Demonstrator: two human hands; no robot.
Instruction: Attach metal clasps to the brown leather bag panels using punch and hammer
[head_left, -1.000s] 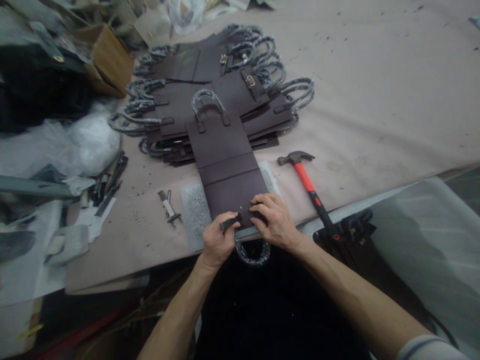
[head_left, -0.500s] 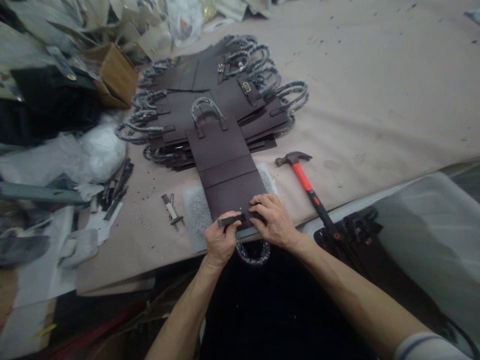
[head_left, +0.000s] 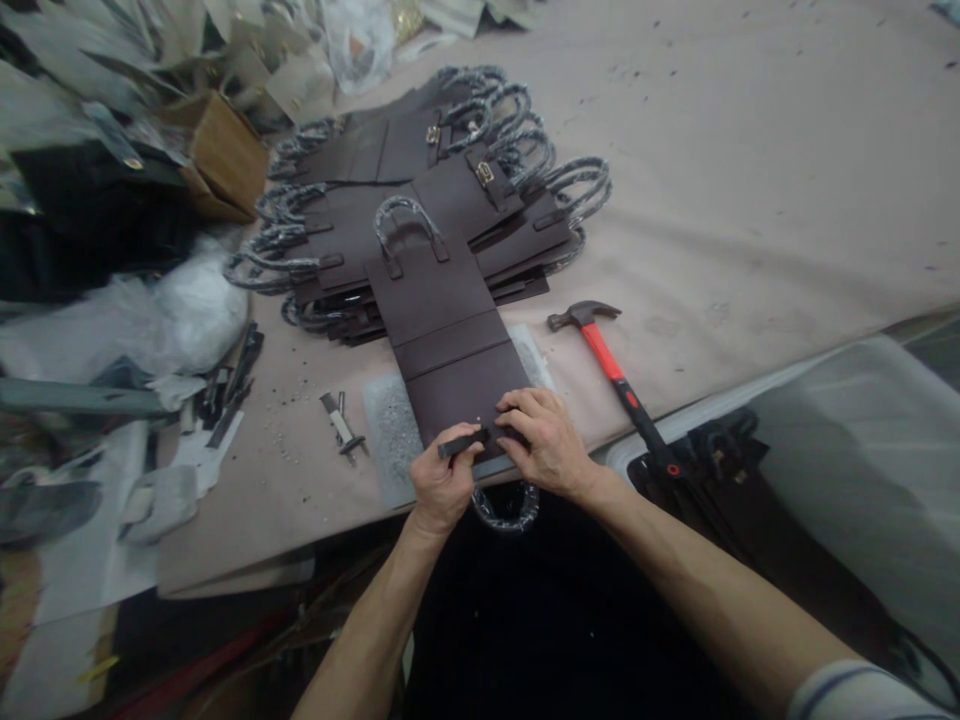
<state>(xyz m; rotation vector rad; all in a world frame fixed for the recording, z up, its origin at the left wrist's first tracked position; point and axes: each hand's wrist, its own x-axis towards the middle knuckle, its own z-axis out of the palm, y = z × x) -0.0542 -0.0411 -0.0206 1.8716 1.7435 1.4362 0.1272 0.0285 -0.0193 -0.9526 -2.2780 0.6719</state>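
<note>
A dark brown handbag panel [head_left: 450, 300] lies unfolded on the table, crossed by a seam. Plastic-wrapped handles stand at both its ends, the near handle [head_left: 506, 522] hanging past the table edge. My left hand [head_left: 441, 485] is closed, pinching a short dark strap [head_left: 459, 443] over the panel's near end. Close beside it, my right hand [head_left: 547, 440] has its fingers curled together on the panel, around a dark piece that they mostly hide. Whether this piece joins the strap I cannot tell. Under the panel is a pale, speckled slab [head_left: 391, 440].
Right of the panel lies a red-and-black claw hammer [head_left: 604, 355]. Small metal tools [head_left: 343, 428] lie to the left. Similar bag panels [head_left: 360, 150] are piled behind. A translucent bin [head_left: 847, 430] stands below the right table edge. A cardboard box [head_left: 225, 155] and plastic bags crowd the left.
The whole view has shifted slightly. Both hands keep their holds at the panel's near end, with almost no visible movement.
</note>
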